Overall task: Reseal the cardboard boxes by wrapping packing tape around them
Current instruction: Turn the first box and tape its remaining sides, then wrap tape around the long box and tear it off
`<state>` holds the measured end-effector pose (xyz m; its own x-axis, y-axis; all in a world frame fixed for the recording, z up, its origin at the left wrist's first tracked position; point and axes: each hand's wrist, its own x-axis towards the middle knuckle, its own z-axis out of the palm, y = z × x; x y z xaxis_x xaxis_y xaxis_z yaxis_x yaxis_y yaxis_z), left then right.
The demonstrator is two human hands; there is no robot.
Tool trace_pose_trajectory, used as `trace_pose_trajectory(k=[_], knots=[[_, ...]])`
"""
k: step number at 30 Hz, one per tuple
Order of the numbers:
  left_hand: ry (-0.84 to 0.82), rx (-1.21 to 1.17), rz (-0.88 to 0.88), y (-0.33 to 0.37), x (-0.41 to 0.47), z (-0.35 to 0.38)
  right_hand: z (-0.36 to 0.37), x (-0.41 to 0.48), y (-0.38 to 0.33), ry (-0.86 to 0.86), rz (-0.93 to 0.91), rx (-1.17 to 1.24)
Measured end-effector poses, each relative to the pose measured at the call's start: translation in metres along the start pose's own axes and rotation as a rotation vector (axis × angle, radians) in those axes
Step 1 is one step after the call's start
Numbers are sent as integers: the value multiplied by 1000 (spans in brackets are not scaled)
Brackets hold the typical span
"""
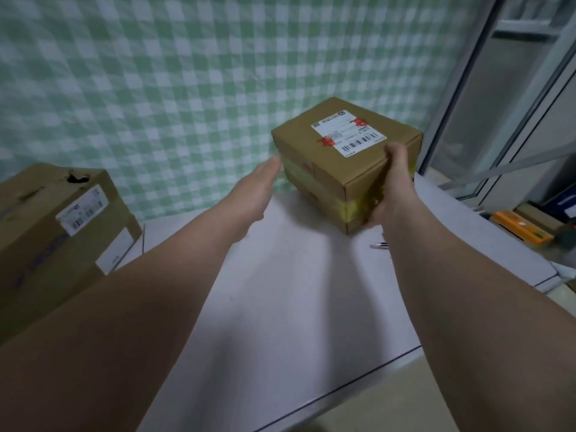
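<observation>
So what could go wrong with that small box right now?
Only the right hand grips the small box, at one corner. The left hand is open beside it, so the box might twist or slip. The pen lies close behind that hand and could get swept off the table.

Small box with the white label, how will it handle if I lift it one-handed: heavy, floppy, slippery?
Probably light: the right hand alone grips the box at one corner. Likely stiff, since its edges look straight and square. The glossy tape band under the fingers may be a bit slippery.
</observation>
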<state>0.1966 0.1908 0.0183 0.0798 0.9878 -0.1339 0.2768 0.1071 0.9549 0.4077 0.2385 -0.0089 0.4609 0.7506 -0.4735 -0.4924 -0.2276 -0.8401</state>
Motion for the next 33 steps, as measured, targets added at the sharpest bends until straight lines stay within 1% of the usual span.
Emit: trace_pose_trajectory(k=[3, 5, 8, 10, 12, 13, 14, 16, 18, 20, 22, 24, 27, 28, 30, 33], knots=[[-18, 9, -38, -7, 11, 4, 0, 25, 3, 60, 2, -10], [-21, 34, -60, -11, 14, 6, 3, 22, 3, 79, -34, -48], [3, 77, -77, -12, 12, 6, 13, 0, -1, 156, -95, -150], [57, 153, 16, -11, 4, -1, 19, -18, -3, 237, -144, -186], [166, 294, 148, -11, -7, -18, 24, -34, 0, 330, -252, -288], [230, 388, 189, -12, -13, -30, 29, -45, 3, 360, -301, -333], [301, 486, 209, -13, -19, -45, 33, -57, 8, 345, -322, -341], [442, 653, 225, -16, -35, -81, 45, -79, 23, 162, -323, -279], [560, 796, 193, -23, -54, -120, 56, -106, 42, -16, -266, -254], [643, 959, 52, -31, -76, -156, 63, -126, 62, -166, -221, -284], [657, 1067, -152, -40, -99, -184, 65, -143, 82, -254, -172, -319], [631, 1081, -310, -48, -119, -206, 64, -160, 98, -334, -151, -373], [469, 980, -476, -57, -138, -234, 60, -178, 120, -441, -119, -445], [409, 942, -492, -59, -142, -241, 60, -185, 125, -466, -111, -462], [312, 875, -471, -60, -149, -251, 59, -195, 134, -506, -102, -497], [277, 801, -435, -52, -156, -253, 57, -208, 143, -543, -102, -528]])
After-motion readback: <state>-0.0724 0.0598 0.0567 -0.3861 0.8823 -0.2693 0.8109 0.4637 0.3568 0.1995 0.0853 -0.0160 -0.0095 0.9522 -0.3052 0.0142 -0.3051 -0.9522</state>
